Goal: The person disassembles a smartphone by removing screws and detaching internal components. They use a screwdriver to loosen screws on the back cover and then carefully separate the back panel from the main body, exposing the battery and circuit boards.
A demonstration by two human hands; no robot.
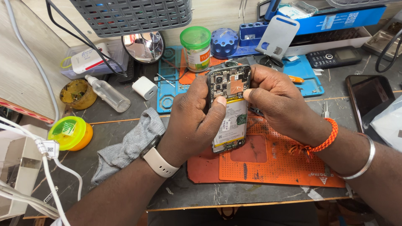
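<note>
phone (229,109) above mat (268,163) | cloth (130,144) left | jar (196,48) behind

White-labelled, green-lidded jar (196,48) at back; dark-screened phone (368,99) lies right; blue box (335,19) behind

orange mat (268,165) bare toward the near edge, grey cloth (127,144) left, jars perhaps crowding behind

Both hands, left (193,119) and right (278,102), raised together, fingers curled, thumbs pressing.
</note>
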